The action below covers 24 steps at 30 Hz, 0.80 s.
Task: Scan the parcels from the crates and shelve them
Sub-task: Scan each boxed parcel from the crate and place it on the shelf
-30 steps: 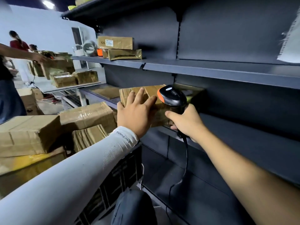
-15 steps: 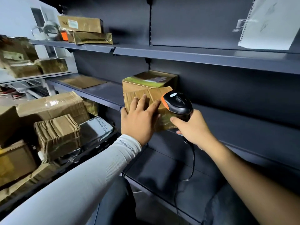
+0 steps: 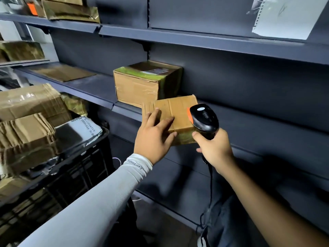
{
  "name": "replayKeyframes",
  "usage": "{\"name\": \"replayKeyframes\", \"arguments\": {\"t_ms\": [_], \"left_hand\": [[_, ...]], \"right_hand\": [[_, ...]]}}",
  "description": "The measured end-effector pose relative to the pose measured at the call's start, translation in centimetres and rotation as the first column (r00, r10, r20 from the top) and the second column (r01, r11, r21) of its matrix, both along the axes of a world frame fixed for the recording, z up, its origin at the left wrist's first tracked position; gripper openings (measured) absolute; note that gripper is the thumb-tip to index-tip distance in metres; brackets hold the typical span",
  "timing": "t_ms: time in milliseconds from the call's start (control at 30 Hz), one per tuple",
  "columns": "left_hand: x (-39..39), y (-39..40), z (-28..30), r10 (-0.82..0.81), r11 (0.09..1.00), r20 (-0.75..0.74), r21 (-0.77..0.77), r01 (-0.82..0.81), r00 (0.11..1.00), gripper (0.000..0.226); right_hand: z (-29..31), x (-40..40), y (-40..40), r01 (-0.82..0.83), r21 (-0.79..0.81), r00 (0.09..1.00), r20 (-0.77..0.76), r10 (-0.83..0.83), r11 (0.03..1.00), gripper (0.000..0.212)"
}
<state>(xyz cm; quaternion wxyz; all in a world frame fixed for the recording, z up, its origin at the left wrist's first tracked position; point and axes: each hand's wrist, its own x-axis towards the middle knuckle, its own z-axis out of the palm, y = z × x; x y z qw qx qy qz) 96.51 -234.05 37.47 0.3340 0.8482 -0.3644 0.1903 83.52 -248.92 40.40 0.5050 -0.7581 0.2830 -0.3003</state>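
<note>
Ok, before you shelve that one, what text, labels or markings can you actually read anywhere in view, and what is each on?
Sleeve cuff on the left arm: a short printed word, upside down, too blurred to read.
Grey poly mailer in the crate: lines of small print, unreadable.
Larger box on the shelf: white shipping label, too blurred.
White sheet at upper right: faint marks, not legible.

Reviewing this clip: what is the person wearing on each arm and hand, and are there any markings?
The left arm wears a light grey, ribbed, close-fitting sleeve that ends at the wrist, with small dark lettering printed across its cuff; the text is too small to read reliably. The left hand is bare, with no glove. The right arm is uncovered as far as the frame shows, and the right hand is also bare. No rings or watch are visible.
</note>
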Motion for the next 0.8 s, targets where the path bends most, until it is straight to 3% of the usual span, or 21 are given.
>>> {"name": "replayKeyframes", "arguments": {"t_ms": [233, 333, 467, 633, 800], "left_hand": [[-1.6, 2.8, -3.4, -0.076, 0.974, -0.254, -0.227, 0.016, 0.964, 0.092], [-3.0, 4.4, -6.3, -0.066, 0.975, -0.243, -0.224, 0.011, 0.968, 0.093], [-5.0, 6.3, -11.0, -0.031, 0.987, -0.175, -0.163, 0.002, 0.984, 0.088], [-6.3, 7.5, -15.3, 0.062, 0.997, -0.074, -0.045, -0.065, 0.995, 0.081], [-6.8, 7.4, -18.5, 0.122, 0.978, -0.135, 0.183, -0.096, 0.983, 0.079]], "right_hand": [[-3.0, -0.9, 2.0, 0.065, -0.018, 0.99, 0.124, -0.062, 0.998, 0.035], [-5.6, -2.3, 3.5, 0.049, -0.097, 0.988, 0.151, -0.034, 0.994, 0.023], [-10.7, -4.1, 5.9, 0.118, -0.216, 0.98, 0.18, -0.079, 0.969, 0.025], [-14.1, -5.3, 7.7, 0.091, -0.116, 0.991, 0.108, -0.078, 0.989, 0.041], [-17.1, -5.1, 7.2, 0.064, -0.04, 0.997, -0.045, -0.066, 0.997, 0.018]]}}
